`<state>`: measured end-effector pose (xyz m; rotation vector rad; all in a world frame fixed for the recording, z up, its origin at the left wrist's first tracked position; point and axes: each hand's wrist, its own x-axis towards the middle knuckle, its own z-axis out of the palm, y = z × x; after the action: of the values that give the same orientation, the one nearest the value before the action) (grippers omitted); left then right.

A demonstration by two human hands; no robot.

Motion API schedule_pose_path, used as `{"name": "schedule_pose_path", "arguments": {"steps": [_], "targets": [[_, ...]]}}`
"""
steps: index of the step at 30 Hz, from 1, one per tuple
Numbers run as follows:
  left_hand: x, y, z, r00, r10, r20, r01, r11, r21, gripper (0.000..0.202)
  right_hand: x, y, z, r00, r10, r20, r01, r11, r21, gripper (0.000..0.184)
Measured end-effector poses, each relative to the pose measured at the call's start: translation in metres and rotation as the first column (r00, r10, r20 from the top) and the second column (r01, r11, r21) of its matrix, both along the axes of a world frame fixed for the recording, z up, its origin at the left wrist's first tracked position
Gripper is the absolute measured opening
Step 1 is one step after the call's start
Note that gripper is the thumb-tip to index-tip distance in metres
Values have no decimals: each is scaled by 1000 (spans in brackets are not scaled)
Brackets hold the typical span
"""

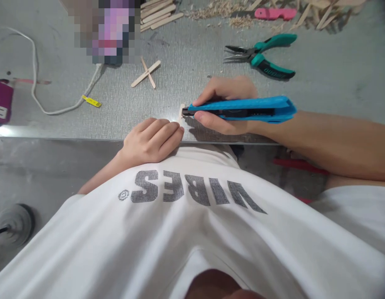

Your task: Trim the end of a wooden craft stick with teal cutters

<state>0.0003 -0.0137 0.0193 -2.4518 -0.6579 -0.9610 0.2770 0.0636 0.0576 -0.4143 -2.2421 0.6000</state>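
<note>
Left hand (pixel 150 139) lies knuckles-up at the near edge of the bench (pixel 71 104), fingers curled together, fingertips pressing down the near end of a wooden craft stick (pixel 181 113). The stick lies flat, long axis running near to far. Right hand (pixel 225 106) comes in from the right, its grip wrapped tight around a blue utility knife (pixel 242 109), lying left-right, tip pointing left onto the stick. Farther right, teal pliers (pixel 262 56) lie idle.

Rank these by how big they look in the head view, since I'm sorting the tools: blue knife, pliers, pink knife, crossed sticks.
1. Blue knife, nearest the camera
2. Pliers
3. Pink knife, partly under shavings
4. Crossed sticks
</note>
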Motion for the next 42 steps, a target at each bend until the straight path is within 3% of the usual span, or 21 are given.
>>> {"name": "schedule_pose_path", "arguments": {"steps": [17,27,33,38,42], "targets": [[2,5,6,999,1,-40,0,999,45,14,0,6,2,997,59,40,-60,998,21,14],[1,6,-2,1000,-18,-5,18,1000,-7,10,0,6,6,995,37,97,-37,999,-2,14],[2,5,-4,1000,6,-19,-6,1000,-28,13,-7,10,9,990,110,90,-111,994,13,9],[5,5,-2,1000,29,-11,-29,1000,4,17,-15,17,16,979,148,138,-147,989,-14,17],[4,5,-5,1000,12,-6,-12,994,-110,16,-17,24,13,973,175,152,-177,984,1,14]]}}
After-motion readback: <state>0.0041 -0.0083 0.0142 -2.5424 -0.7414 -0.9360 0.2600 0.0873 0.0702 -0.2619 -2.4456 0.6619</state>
